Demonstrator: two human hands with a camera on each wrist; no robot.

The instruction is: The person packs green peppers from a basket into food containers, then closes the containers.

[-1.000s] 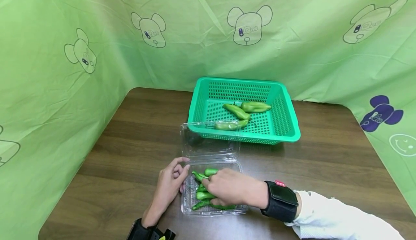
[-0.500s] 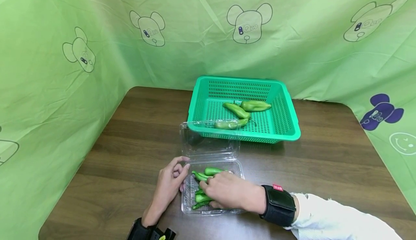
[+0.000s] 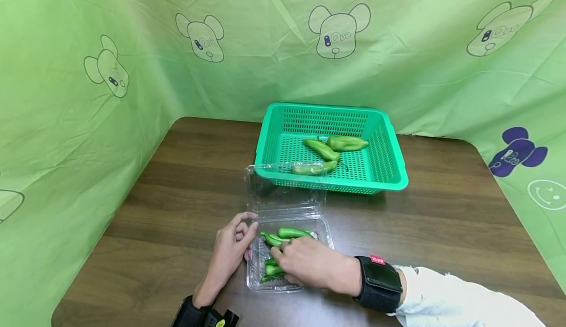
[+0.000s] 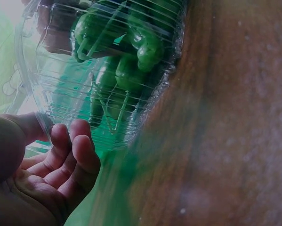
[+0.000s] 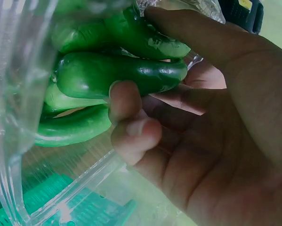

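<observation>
Reaching into the clear plastic clamshell box (image 3: 325, 233) with my right hand (image 3: 309, 264), I have the fingers (image 5: 131, 110) curled round one dark green pepper (image 5: 117, 75) lying among the other small peppers (image 3: 289, 232) inside it. My left hand (image 3: 227, 251) rests against the box's left wall, its fingers (image 4: 77, 150) loosely curled and touching the ribbed plastic, gripping nothing that I can make out. The box sits at the near middle of the brown wooden surface (image 3: 442, 219), its lid (image 3: 283, 194) folded open behind it. Just beyond the lid stands a green basket (image 3: 393, 169) with three larger peppers (image 3: 327, 151) lying in it.
</observation>
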